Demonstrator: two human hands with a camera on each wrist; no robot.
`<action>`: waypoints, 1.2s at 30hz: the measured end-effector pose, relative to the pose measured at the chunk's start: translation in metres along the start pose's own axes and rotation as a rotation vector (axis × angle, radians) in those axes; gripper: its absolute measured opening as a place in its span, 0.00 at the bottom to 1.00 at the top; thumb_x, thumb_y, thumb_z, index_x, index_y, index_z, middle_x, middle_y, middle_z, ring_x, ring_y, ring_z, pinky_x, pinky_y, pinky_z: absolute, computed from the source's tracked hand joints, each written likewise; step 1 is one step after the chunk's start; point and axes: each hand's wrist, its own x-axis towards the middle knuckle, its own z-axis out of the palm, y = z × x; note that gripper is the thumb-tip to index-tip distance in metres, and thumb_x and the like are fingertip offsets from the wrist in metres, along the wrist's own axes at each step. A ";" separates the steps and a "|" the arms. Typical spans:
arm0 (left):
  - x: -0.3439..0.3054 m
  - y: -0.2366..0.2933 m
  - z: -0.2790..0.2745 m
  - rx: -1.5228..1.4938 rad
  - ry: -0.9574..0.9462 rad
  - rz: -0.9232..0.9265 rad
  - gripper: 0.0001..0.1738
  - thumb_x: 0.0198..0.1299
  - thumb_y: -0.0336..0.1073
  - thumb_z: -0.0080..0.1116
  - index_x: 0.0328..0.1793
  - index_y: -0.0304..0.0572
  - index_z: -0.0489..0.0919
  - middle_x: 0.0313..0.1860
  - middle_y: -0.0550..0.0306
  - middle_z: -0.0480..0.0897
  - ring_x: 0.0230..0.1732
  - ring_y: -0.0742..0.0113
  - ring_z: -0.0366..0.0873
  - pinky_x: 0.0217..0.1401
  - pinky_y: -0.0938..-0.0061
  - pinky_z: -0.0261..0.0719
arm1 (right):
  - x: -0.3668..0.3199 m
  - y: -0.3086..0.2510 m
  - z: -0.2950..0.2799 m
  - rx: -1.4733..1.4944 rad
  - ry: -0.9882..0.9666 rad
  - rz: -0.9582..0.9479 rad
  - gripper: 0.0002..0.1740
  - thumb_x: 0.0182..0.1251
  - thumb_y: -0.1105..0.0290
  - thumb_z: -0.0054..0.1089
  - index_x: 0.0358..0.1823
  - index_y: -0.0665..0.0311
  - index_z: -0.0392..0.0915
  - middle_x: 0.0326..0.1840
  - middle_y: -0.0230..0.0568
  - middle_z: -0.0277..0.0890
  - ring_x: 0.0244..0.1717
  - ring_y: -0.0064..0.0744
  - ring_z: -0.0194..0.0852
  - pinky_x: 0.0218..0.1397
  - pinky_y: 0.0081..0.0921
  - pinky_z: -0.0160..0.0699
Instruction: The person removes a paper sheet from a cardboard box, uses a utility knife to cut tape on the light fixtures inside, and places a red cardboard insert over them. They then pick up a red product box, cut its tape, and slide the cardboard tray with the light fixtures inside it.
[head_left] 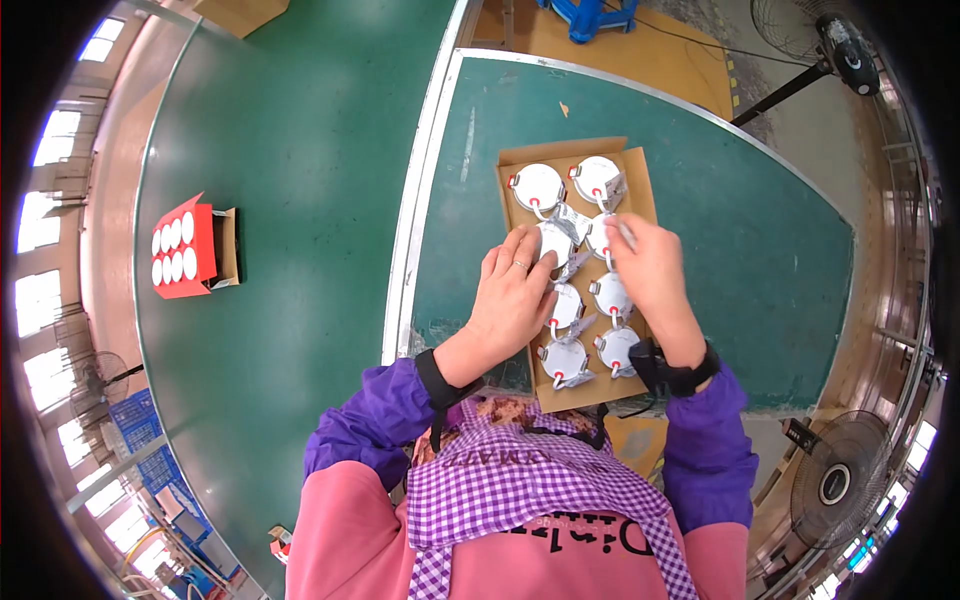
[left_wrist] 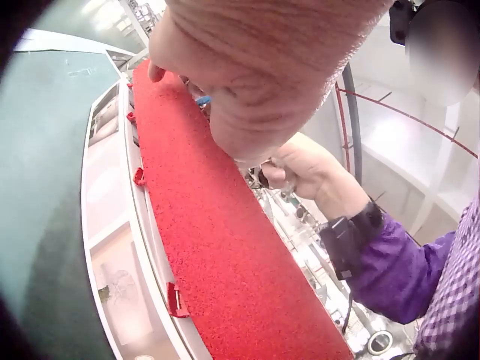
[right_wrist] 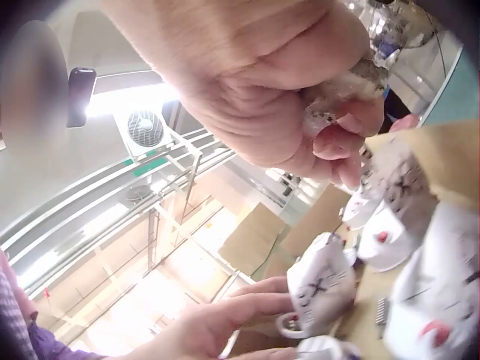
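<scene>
A shallow brown cardboard box (head_left: 642,190) holds two columns of round white light fittings, such as the upper-left light (head_left: 540,186), with short looped cables and silvery wrapped pieces. My left hand (head_left: 508,290) reaches over the box's left side, fingers extended onto the second light (head_left: 553,243) of the left column. In the right wrist view, left-hand fingers (right_wrist: 259,298) lie beside a white printed piece (right_wrist: 321,285). My right hand (head_left: 652,268) is above the right column's second light (head_left: 597,235). Its curled fingers pinch a crumpled whitish piece (right_wrist: 345,97); I cannot tell its kind.
The box lies on a green table (head_left: 740,250) with a pale metal edge. A red carton (head_left: 205,243) printed with white circles stands on the green surface to the left. Fans, such as the lower-right fan (head_left: 835,483), stand beyond the table. A long red panel (left_wrist: 217,247) fills the left wrist view.
</scene>
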 end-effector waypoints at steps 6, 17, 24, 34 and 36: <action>0.008 -0.006 0.003 -0.032 0.000 -0.060 0.21 0.42 0.31 0.64 0.46 0.38 0.76 0.57 0.43 0.71 0.63 0.45 0.63 0.57 0.59 0.67 | 0.022 -0.013 0.039 0.266 -0.294 0.327 0.09 0.56 0.70 0.59 0.34 0.68 0.78 0.21 0.44 0.78 0.18 0.35 0.77 0.25 0.32 0.75; 0.004 -0.018 0.013 -0.037 0.084 -0.011 0.17 0.43 0.32 0.65 0.41 0.41 0.76 0.56 0.47 0.72 0.62 0.49 0.66 0.52 0.62 0.69 | 0.034 -0.008 0.055 0.369 -0.321 0.456 0.08 0.57 0.72 0.62 0.32 0.66 0.71 0.17 0.36 0.73 0.11 0.23 0.69 0.10 0.22 0.65; 0.003 -0.019 0.014 -0.051 0.094 -0.015 0.14 0.44 0.36 0.65 0.37 0.42 0.76 0.56 0.49 0.73 0.61 0.51 0.66 0.52 0.62 0.68 | 0.035 -0.011 0.057 0.445 -0.312 0.529 0.08 0.58 0.72 0.61 0.36 0.65 0.72 0.17 0.33 0.74 0.12 0.20 0.68 0.12 0.19 0.64; 0.006 -0.019 0.011 -0.049 0.082 -0.028 0.13 0.45 0.36 0.65 0.37 0.43 0.76 0.55 0.49 0.73 0.60 0.51 0.67 0.53 0.61 0.67 | 0.040 -0.006 0.058 0.564 -0.341 0.570 0.05 0.58 0.75 0.59 0.35 0.65 0.74 0.17 0.31 0.74 0.13 0.17 0.67 0.12 0.16 0.60; 0.008 -0.020 0.010 -0.062 0.086 -0.028 0.13 0.45 0.36 0.65 0.36 0.43 0.76 0.56 0.49 0.73 0.60 0.50 0.67 0.53 0.60 0.67 | 0.039 -0.005 0.060 0.577 -0.330 0.558 0.05 0.58 0.75 0.59 0.35 0.65 0.74 0.18 0.31 0.74 0.13 0.16 0.67 0.12 0.16 0.60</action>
